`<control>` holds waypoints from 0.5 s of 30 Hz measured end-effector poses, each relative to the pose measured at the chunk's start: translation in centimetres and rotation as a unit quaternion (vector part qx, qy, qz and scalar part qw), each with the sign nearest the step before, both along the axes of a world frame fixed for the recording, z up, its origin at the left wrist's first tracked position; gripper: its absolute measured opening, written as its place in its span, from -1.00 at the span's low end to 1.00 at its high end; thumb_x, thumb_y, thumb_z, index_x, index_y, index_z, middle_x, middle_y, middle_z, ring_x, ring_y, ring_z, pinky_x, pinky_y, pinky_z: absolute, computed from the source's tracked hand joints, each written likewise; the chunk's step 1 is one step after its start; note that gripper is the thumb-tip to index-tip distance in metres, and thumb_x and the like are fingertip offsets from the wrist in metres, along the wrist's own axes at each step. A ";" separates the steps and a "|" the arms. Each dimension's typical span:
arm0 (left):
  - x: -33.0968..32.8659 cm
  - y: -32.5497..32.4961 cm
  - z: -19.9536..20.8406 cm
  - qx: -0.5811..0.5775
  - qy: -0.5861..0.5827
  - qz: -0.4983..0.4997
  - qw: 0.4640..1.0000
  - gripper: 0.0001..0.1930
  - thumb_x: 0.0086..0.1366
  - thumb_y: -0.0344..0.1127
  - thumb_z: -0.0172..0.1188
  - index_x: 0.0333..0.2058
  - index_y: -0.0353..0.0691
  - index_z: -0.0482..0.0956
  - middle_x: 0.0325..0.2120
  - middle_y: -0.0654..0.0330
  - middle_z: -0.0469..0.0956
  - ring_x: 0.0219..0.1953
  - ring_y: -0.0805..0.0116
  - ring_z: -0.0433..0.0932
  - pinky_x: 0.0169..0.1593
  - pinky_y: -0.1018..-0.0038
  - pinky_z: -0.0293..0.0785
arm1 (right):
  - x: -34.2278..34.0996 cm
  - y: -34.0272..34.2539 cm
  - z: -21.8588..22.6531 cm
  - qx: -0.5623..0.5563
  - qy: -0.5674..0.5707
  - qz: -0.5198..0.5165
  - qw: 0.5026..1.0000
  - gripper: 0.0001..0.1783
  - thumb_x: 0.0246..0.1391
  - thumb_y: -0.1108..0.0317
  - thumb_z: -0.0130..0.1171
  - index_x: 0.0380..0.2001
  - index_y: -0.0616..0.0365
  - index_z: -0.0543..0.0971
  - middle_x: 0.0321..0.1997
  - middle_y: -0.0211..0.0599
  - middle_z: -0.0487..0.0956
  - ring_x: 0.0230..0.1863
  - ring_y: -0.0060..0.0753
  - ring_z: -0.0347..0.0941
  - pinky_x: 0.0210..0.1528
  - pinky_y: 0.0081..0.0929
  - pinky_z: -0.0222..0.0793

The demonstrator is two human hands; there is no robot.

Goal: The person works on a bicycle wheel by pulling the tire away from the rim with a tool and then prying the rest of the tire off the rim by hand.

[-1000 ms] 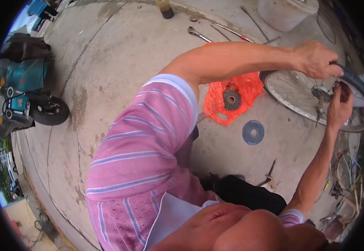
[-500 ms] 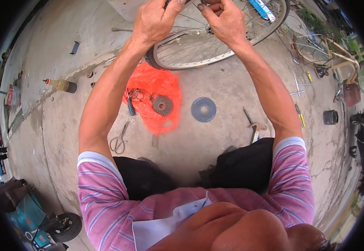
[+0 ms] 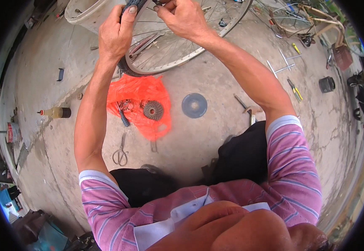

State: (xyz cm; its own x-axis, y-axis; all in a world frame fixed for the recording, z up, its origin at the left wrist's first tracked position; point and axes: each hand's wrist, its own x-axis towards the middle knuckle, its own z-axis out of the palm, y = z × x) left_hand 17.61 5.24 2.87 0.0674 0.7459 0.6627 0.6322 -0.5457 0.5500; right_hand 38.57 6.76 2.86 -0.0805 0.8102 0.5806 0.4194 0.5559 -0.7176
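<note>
A bicycle wheel with a pale rim and black tire stands tilted at the top of the view. My left hand is closed round the tire, its thumb pressed on the tread. Beside it, my right hand has its fingers pinched together near the wheel's upper part. A small dark piece shows at those fingertips, too little of it to name. Below the wheel a red plastic bag lies on the concrete, with a sprocket cassette and small metal parts on it.
A white bucket stands left of the wheel. Around the floor lie scissors, a grey disc, a hammer, yellow-handled pliers, a bottle and a black cylinder. A bicycle frame is at the far right.
Both hands and the wheel now appear further left in the view, and more of the white bucket shows. The floor things have shifted too, as the view has turned. Both hands stay closed.
</note>
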 end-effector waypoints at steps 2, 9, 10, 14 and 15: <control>0.3 -0.3 0.2 -0.005 -0.006 -0.005 1.000 -0.55 0.54 0.10 0.01 -0.15 -0.24 0.55 -0.54 0.18 0.53 -0.46 0.43 0.43 -0.31 0.42 0.43 | 0.0 0.1 -0.3 0.010 -0.003 -0.007 1.000 -0.72 0.13 0.25 0.28 -0.15 0.16 0.58 -0.32 -0.04 0.69 -0.23 0.07 0.67 -0.19 -0.10 0.55; 1.2 -0.7 1.8 0.030 0.008 -0.012 0.999 -0.67 0.49 -0.12 0.07 -0.28 -0.31 0.52 -0.49 -0.07 0.48 -0.41 0.03 0.46 -0.25 0.19 0.40 | 1.8 1.8 -1.6 0.070 -0.052 -0.046 0.995 -0.78 0.07 0.28 0.29 -0.29 0.17 0.57 -0.44 -0.03 0.66 -0.36 0.06 0.64 -0.31 -0.10 0.52; 1.0 -1.0 1.9 0.014 0.016 0.006 1.000 -0.66 0.50 -0.10 0.07 -0.27 -0.32 0.51 -0.47 -0.07 0.49 -0.39 0.04 0.47 -0.23 0.21 0.41 | 1.8 1.6 -1.7 0.058 -0.052 -0.049 0.996 -0.79 0.07 0.28 0.30 -0.32 0.19 0.58 -0.49 -0.09 0.65 -0.42 -0.05 0.64 -0.35 -0.17 0.52; -0.9 0.3 0.8 0.033 0.006 -0.020 0.999 -0.63 0.50 -0.06 0.06 -0.25 -0.33 0.52 -0.45 -0.09 0.51 -0.36 0.04 0.51 -0.22 0.20 0.41 | 1.3 -0.7 -3.7 -0.032 -0.108 0.065 0.991 -0.79 0.15 0.27 0.31 -0.30 0.20 0.58 -0.50 -0.21 0.64 -0.45 -0.35 0.61 -0.36 -0.32 0.53; -0.9 -0.7 1.8 -0.022 -0.010 -0.019 1.000 -0.59 0.50 -0.01 0.04 -0.25 -0.33 0.52 -0.44 -0.13 0.51 -0.33 -0.04 0.54 -0.21 0.16 0.41 | 0.9 -2.2 -4.0 -0.082 -0.139 0.100 0.982 -0.80 0.19 0.28 0.30 -0.28 0.19 0.58 -0.47 -0.24 0.65 -0.44 -0.42 0.59 -0.36 -0.38 0.53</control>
